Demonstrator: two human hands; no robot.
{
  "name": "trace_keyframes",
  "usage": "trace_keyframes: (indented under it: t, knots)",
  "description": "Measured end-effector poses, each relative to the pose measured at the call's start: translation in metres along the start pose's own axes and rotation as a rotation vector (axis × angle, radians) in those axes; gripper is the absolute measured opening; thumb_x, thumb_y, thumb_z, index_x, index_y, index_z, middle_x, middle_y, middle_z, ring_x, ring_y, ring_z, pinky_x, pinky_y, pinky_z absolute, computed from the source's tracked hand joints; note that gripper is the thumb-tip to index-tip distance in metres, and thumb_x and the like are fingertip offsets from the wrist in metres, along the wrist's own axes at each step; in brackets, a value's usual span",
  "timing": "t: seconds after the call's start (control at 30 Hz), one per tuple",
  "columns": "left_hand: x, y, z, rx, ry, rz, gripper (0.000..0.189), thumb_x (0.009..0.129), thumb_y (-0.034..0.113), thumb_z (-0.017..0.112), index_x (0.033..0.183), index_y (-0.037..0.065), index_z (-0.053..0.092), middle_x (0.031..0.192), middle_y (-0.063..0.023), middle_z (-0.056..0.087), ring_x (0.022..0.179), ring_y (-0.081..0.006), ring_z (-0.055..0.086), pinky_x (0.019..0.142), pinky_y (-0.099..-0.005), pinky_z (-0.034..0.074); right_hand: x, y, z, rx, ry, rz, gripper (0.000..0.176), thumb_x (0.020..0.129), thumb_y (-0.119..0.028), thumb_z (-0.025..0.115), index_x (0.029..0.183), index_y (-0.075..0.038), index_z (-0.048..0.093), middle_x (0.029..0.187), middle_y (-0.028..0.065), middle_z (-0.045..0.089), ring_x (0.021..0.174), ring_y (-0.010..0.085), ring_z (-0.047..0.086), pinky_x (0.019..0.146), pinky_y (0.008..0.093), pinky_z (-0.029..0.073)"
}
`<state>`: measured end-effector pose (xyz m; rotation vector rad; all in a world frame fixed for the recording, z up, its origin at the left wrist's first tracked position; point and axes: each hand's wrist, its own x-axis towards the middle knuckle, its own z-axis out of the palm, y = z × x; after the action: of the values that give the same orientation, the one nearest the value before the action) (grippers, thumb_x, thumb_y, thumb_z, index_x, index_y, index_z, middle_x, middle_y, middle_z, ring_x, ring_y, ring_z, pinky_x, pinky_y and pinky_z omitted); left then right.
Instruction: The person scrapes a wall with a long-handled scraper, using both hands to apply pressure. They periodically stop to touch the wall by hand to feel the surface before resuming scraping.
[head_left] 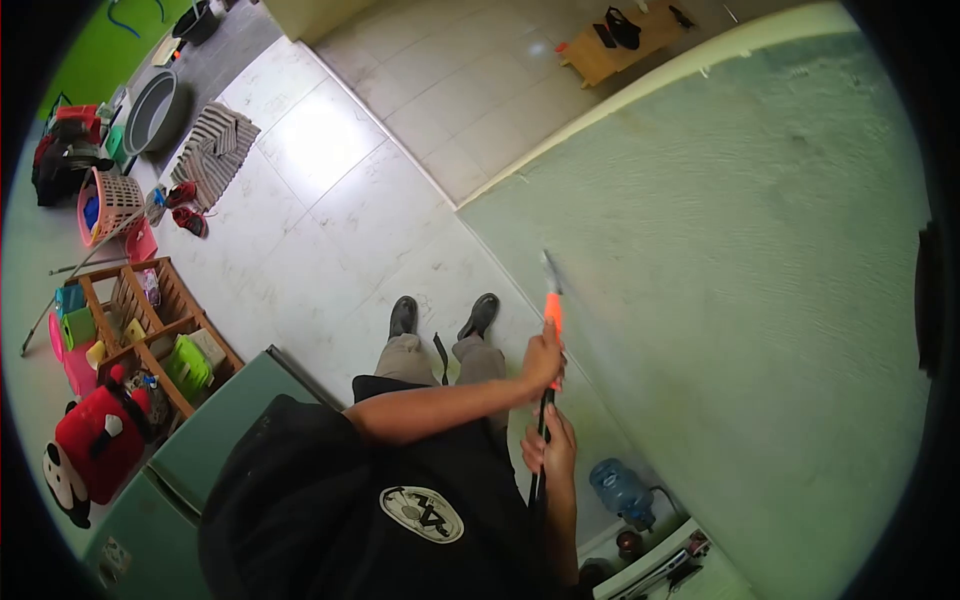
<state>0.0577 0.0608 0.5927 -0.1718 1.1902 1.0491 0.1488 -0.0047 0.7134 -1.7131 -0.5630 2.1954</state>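
Note:
My left hand (543,357) is wrapped round the bright orange handle of a long, thin tool (553,308). The tool's narrow pale tip points up at the green wall (720,240) on the right and overlaps it in this view. Lower down, near my body, my right hand (553,447) closes round the black rear length of the same tool, which runs back along my dark top. What kind of tool it is I cannot tell. Both my shoes (403,317) stand on the pale tiled floor (350,230) beside the wall.
A blue water jug (622,490) sits low at the right. Behind my left side are a green fridge (235,430), a wooden rack (150,320) and a red plush toy (100,440). Further off lie a striped mat (215,150), a pink basket (112,207) and a low wooden table (635,45).

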Motion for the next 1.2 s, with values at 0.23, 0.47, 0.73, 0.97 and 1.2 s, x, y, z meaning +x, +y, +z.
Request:
trace_keyframes:
  t: [0.23,0.47,0.73,0.97,1.2]
  knots:
    - [-0.020,-0.001,0.004,-0.031,-0.076,-0.092,0.067,0.103,0.069,0.032,0.087,0.006,0.048,0.055,-0.0038,0.046,0.036,-0.0164,0.046,0.032,-0.0348,0.042,-0.018,0.008,0.004,0.017,0.043,0.005,0.034,0.109,-0.043,0.050,0.110,-0.009,0.052,0.057,-0.0026,0.034,0.038,0.0089,0.032,0.033,0.0270,0.027]
    - [-0.001,-0.005,-0.004,-0.003,-0.035,-0.039,0.069,0.104,0.068,0.028,0.085,0.005,0.048,0.055,-0.0053,0.047,0.038,-0.0170,0.049,0.033,-0.0356,0.044,-0.008,0.003,0.015,0.033,0.086,0.000,0.034,0.110,-0.041,0.046,0.108,-0.007,0.052,0.055,-0.0024,0.034,0.034,0.0085,0.028,0.029,0.0268,0.025]
    - [-0.017,-0.006,0.010,-0.005,-0.032,0.058,0.067,0.105,0.067,0.029,0.085,0.005,0.046,0.054,-0.0038,0.044,0.034,-0.0163,0.045,0.031,-0.0342,0.041,-0.012,0.011,-0.013,0.027,0.010,-0.030,0.033,0.111,-0.040,0.044,0.108,-0.008,0.052,0.054,-0.0021,0.033,0.034,0.0086,0.028,0.029,0.0265,0.025]
    - [-0.053,0.001,0.019,-0.023,-0.146,0.025,0.065,0.105,0.067,0.031,0.087,0.007,0.044,0.056,-0.0025,0.043,0.034,-0.0151,0.042,0.031,-0.0328,0.040,-0.047,0.013,-0.003,0.037,0.024,-0.066,0.033,0.111,-0.040,0.042,0.109,-0.008,0.050,0.055,-0.0020,0.032,0.034,0.0085,0.028,0.029,0.0263,0.025]
    - [-0.059,0.007,0.021,-0.085,-0.169,-0.019,0.063,0.106,0.065,0.031,0.092,0.005,0.045,0.055,-0.0021,0.041,0.034,-0.0138,0.043,0.030,-0.0316,0.040,-0.057,0.007,0.004,0.007,0.030,-0.102,0.036,0.111,-0.041,0.044,0.110,-0.006,0.052,0.056,-0.0024,0.033,0.036,0.0079,0.029,0.031,0.0254,0.026]
